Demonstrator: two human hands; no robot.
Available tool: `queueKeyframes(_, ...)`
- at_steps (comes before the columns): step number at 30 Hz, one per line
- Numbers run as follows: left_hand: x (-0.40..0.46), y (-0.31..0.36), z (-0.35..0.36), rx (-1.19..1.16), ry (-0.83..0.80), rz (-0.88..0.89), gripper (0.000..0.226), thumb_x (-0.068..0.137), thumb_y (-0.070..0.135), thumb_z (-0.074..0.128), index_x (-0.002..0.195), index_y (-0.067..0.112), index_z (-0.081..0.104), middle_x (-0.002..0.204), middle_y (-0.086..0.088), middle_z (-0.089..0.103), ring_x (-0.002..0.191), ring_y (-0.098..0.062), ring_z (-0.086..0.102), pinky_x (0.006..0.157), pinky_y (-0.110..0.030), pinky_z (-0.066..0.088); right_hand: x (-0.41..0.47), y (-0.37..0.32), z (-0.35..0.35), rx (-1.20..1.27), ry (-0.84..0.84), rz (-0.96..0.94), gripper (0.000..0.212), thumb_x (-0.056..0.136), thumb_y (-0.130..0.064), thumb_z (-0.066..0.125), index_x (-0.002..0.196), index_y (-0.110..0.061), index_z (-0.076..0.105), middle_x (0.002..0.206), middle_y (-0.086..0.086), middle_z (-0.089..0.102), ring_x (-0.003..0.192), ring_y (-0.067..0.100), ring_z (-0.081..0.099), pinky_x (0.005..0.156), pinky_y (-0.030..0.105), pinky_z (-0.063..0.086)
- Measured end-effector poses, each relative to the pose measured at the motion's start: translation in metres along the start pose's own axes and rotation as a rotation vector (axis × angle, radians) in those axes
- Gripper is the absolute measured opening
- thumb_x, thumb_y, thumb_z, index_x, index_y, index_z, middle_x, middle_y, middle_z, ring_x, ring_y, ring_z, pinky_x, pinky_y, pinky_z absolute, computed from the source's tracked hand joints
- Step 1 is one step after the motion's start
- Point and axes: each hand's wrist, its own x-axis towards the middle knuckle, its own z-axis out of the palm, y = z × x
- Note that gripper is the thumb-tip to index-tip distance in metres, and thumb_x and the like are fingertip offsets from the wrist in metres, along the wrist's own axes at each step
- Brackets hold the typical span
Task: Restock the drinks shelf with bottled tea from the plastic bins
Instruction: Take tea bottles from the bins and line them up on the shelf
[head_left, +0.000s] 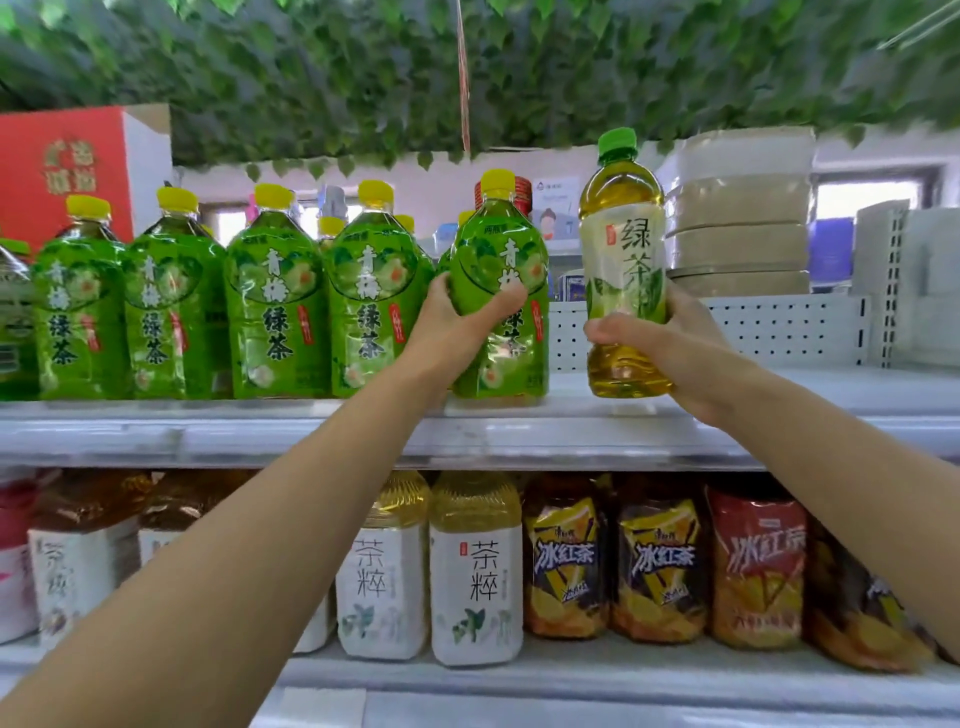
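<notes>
My left hand (457, 325) grips a green-labelled plum tea bottle (506, 260) with a yellow cap, standing at the right end of a row of like bottles (275, 291) on the upper shelf (311, 431). My right hand (670, 343) holds a pale green tea bottle (623, 249) with a green cap, upright, its base about level with the shelf surface, just right of the plum tea bottle. The plastic bins are out of view.
Bare shelf surface (805, 384) lies right of the held bottle, backed by a perforated white panel (779, 327). Stacked containers (737, 208) sit behind it. A red carton (62, 171) stands at back left. The lower shelf holds white-labelled tea (475, 571) and iced tea bottles (660, 561).
</notes>
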Motion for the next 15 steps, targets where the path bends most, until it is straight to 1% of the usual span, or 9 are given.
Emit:
queueKeyframes(1, -0.003, 0.0, 0.004, 0.058, 0.066, 0.06, 0.106, 0.078, 0.058, 0.077, 0.157, 0.028, 0.013, 0.149, -0.002, 0.042, 0.129, -0.017, 0.046, 0.113, -0.041, 0.032, 0.002, 0.001, 0.001, 0.009, 0.005, 0.002, 0.052, 0.068, -0.024, 0.086, 0.114, -0.029, 0.061, 0.091, -0.01, 0.075, 0.086, 0.01, 0.071, 0.078, 0.029, 0.054)
queueKeyframes(2, -0.007, 0.0, 0.01, 0.149, 0.144, 0.142, 0.107, 0.08, 0.054, 0.077, 0.158, 0.03, 0.007, 0.155, -0.004, 0.031, 0.134, -0.018, 0.039, 0.109, -0.036, 0.029, 0.003, 0.002, 0.003, 0.015, 0.013, 0.003, 0.053, 0.068, -0.025, 0.086, 0.114, -0.028, 0.06, 0.089, -0.012, 0.074, 0.082, 0.005, 0.071, 0.074, 0.024, 0.053)
queueKeyframes(4, -0.016, 0.002, 0.023, 0.416, 0.281, 0.299, 0.117, 0.077, 0.051, 0.08, 0.158, 0.026, -0.001, 0.157, -0.007, 0.02, 0.14, -0.024, 0.031, 0.104, -0.038, 0.036, 0.007, 0.003, 0.005, 0.022, 0.035, 0.006, 0.056, 0.067, -0.026, 0.087, 0.116, -0.028, 0.059, 0.091, -0.013, 0.074, 0.081, 0.002, 0.071, 0.069, 0.018, 0.051)
queueKeyframes(6, -0.022, 0.003, 0.034, 0.685, 0.371, 0.374, 0.129, 0.067, 0.06, 0.083, 0.159, 0.024, -0.001, 0.157, -0.012, 0.019, 0.14, -0.03, 0.033, 0.1, -0.044, 0.047, 0.01, 0.004, 0.006, 0.023, 0.05, 0.021, 0.062, 0.067, -0.026, 0.088, 0.121, -0.025, 0.057, 0.098, -0.008, 0.074, 0.088, 0.007, 0.071, 0.074, 0.021, 0.051)
queueKeyframes(7, -0.024, 0.003, 0.037, 0.765, 0.4, 0.375, 0.133, 0.064, 0.063, 0.084, 0.159, 0.024, -0.001, 0.157, -0.012, 0.019, 0.139, -0.03, 0.034, 0.098, -0.046, 0.05, 0.011, 0.004, 0.006, 0.024, 0.056, 0.037, 0.065, 0.066, -0.025, 0.089, 0.122, -0.024, 0.056, 0.102, -0.006, 0.072, 0.092, 0.009, 0.069, 0.077, 0.023, 0.051)
queueKeyframes(9, -0.023, 0.003, 0.039, 0.788, 0.411, 0.365, 0.136, 0.061, 0.059, 0.086, 0.16, 0.024, -0.001, 0.158, -0.012, 0.018, 0.138, -0.031, 0.034, 0.097, -0.048, 0.051, 0.013, 0.006, 0.004, 0.016, 0.071, 0.072, 0.067, 0.066, -0.021, 0.09, 0.121, -0.022, 0.053, 0.105, -0.004, 0.07, 0.093, 0.009, 0.067, 0.076, 0.025, 0.05)
queueKeyframes(11, -0.021, 0.002, 0.038, 0.708, 0.381, 0.367, 0.135, 0.062, 0.046, 0.089, 0.16, 0.022, 0.0, 0.159, -0.013, 0.016, 0.139, -0.032, 0.031, 0.102, -0.046, 0.048, 0.015, 0.007, 0.001, 0.021, 0.072, 0.116, 0.065, 0.066, -0.012, 0.089, 0.119, -0.021, 0.053, 0.106, -0.001, 0.069, 0.095, 0.013, 0.067, 0.078, 0.029, 0.053)
queueKeyframes(13, -0.019, 0.0, 0.035, 0.611, 0.347, 0.363, 0.135, 0.062, 0.035, 0.09, 0.16, 0.02, -0.003, 0.159, -0.014, 0.013, 0.142, -0.032, 0.024, 0.11, -0.042, 0.039, 0.017, 0.008, -0.002, 0.069, 0.03, 0.172, 0.063, 0.068, -0.005, 0.085, 0.121, -0.017, 0.054, 0.108, 0.003, 0.07, 0.099, 0.019, 0.067, 0.084, 0.036, 0.055)
queueKeyframes(15, -0.017, -0.001, 0.031, 0.558, 0.315, 0.347, 0.137, 0.064, 0.03, 0.09, 0.159, 0.018, -0.007, 0.161, -0.014, 0.009, 0.146, -0.03, 0.016, 0.115, -0.038, 0.028, 0.019, 0.006, -0.006, 0.116, -0.054, 0.212, 0.061, 0.069, -0.003, 0.082, 0.124, -0.013, 0.057, 0.104, 0.005, 0.071, 0.097, 0.021, 0.068, 0.086, 0.039, 0.056)
